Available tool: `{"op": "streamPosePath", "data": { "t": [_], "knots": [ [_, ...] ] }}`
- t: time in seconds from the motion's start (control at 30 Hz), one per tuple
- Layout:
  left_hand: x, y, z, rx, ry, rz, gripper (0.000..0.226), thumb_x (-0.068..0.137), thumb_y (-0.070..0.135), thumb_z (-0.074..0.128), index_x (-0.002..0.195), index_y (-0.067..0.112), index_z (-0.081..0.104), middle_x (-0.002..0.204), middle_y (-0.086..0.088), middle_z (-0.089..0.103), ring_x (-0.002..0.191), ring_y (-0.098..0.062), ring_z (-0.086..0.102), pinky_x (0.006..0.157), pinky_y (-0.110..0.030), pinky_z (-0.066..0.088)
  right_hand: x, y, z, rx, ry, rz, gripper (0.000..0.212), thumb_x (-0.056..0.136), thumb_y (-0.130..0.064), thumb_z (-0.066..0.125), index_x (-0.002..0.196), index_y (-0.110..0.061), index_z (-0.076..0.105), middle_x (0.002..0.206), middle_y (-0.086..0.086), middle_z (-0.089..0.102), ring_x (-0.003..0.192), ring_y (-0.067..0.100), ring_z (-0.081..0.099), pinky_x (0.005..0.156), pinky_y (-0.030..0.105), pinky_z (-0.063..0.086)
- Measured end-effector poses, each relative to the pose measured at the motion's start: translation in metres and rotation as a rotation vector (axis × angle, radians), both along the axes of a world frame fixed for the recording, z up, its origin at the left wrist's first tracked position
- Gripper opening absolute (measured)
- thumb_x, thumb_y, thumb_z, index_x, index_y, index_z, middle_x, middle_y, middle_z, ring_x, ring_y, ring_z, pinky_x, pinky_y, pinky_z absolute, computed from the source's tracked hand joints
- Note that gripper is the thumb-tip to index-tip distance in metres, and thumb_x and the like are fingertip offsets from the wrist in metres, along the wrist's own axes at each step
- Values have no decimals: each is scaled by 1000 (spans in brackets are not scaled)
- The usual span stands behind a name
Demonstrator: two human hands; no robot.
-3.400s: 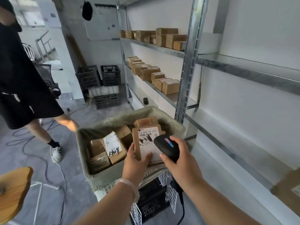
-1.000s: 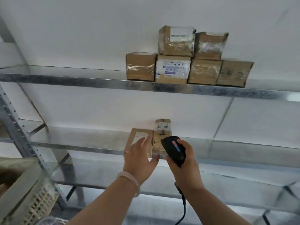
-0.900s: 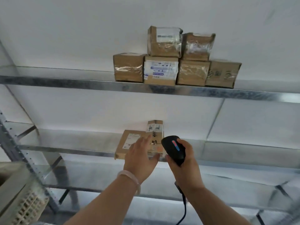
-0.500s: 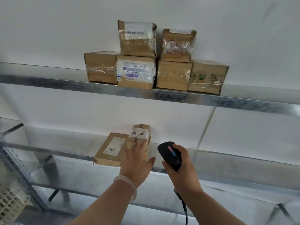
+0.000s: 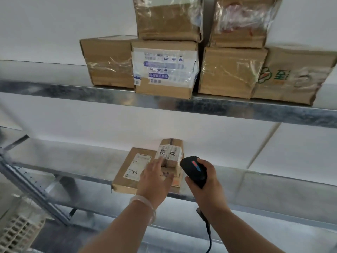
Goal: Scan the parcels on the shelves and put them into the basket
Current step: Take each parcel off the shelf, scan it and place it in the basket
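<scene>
Black plastic fills your right hand: fingers and thumb curl round the head of a black handheld barcode scanner with a red and blue strip on top. A black cable hangs from its handle below your wrist. The scanner sits just beside the parcels, to their right.

Your left hand is flat, with fingers straight and the thumb spread out to the right. It lies over the flat brown cardboard parcel with a white handwritten label. The index fingertip touches the small tape-wrapped cardboard parcel stacked on the flat one's rear right part. A clear bangle circles the left wrist.

Both parcels rest on the lower galvanised steel shelf; the flat parcel's near edge overhangs the shelf's front lip. The upper galvanised steel shelf carries six brown taped cardboard boxes, four in a row and two stacked on top. A plain white wall backs both shelves. A cream lattice-walled crate shows at lower left.
</scene>
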State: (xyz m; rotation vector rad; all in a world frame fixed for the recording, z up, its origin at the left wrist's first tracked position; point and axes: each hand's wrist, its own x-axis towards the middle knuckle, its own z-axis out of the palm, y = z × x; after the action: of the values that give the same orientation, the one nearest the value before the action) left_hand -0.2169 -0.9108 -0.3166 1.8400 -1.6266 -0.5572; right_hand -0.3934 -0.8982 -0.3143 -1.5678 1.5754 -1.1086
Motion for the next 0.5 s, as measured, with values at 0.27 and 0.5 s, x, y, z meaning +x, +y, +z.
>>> {"op": "streamPosePath", "data": {
  "t": [0.27,0.5],
  "knots": [
    [34,-67,-20,184,118,-78,63,93,53,56,147,27,36,139,-3,50,130,-31,46,108,-51,43,38,-61,-9,23,-57,-118,60,83,-31,74,115,-62,34,108,-12,62,80,16,65,63,21,50],
    [32,-80,-30,206,283,-122,76,87,52,67,150,26,33,114,3,65,99,-18,65,86,-36,57,50,-71,-25,51,-99,-173,58,81,-33,77,120,-55,40,111,-13,63,84,18,68,69,37,60]
  ]
}}
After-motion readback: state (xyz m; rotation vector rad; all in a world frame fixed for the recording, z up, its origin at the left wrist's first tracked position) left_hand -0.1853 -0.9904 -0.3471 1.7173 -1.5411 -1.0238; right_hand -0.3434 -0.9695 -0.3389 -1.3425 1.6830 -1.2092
